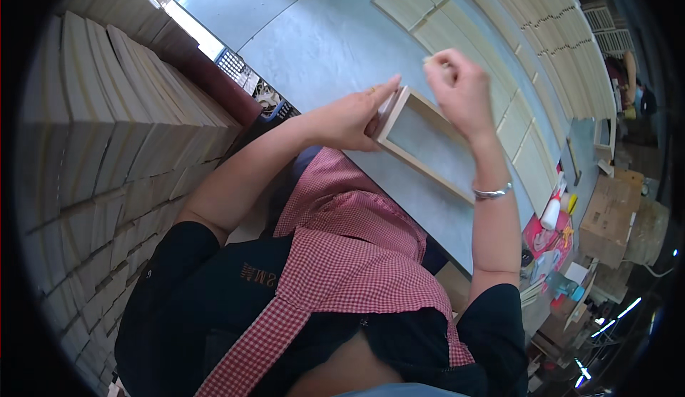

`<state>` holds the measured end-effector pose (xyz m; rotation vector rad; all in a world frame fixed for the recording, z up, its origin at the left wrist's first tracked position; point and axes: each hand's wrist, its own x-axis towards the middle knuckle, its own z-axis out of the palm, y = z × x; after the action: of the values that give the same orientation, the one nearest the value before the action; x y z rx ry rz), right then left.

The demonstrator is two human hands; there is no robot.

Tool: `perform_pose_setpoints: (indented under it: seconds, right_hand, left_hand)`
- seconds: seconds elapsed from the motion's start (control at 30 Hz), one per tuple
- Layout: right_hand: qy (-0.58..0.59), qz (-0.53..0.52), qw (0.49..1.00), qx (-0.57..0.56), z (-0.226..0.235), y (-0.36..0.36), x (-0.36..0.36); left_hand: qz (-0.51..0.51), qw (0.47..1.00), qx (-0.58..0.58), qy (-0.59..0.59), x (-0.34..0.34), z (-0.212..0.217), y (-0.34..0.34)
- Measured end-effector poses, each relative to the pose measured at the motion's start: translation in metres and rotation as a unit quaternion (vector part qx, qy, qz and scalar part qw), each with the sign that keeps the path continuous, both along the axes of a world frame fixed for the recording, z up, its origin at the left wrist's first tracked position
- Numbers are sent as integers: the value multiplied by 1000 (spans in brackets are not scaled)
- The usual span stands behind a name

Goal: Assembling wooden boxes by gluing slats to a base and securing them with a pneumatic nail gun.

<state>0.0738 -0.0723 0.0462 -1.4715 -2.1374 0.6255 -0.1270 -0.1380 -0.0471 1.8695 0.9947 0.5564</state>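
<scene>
A shallow rectangular frame of pale wood (pixel 427 170) stands on the light grey tabletop (pixel 314 62) near its front edge. My left hand (pixel 348 120) grips the frame's left short end, with its fingers pointing away from me along the outside. Above the frame's far side is my right hand (pixel 460 92), raised and closed, with a bracelet (pixel 492 191) on its wrist. A small beige bit shows at its fingertips, too small to name. My right hand and forearm hide the right end of the frame.
Tall stacks of pale wooden pieces (pixel 100 133) rise on the left beside a blue plastic basket (pixel 278 110). Rows of flat pale boards (pixel 457 33) lie across the table's far right. A white bottle (pixel 550 214) and cardboard boxes (pixel 610 211) stand at right. Another person (pixel 631 87) is far right.
</scene>
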Motion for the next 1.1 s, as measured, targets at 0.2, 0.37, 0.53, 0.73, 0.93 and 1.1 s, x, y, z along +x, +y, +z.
perform_pose_setpoints:
  seconds: [0.2,0.37,0.53,0.73,0.93,1.1]
  right_hand:
    - [-38,117,992,7,-26,-29,-2]
    - [-25,164,986,-27,-15,-54,-5]
    - [-135,75,986,55,2,-105,-6]
    - [-122,93,988,30,-35,-162,-26]
    - [-68,-29,995,69,-39,-199,79]
    - [-99,-233,960,123,-37,-223,216]
  left_hand:
    - [17,997,-77,-12,-4,9,-1]
    - [5,997,-73,-10,-6,15,-1]
    - [6,1000,29,7,-7,7,4]
    - [7,975,193,106,-1,-5,17]
    - [40,982,108,148,-3,5,10]
    - [13,982,134,131,-11,0,14]
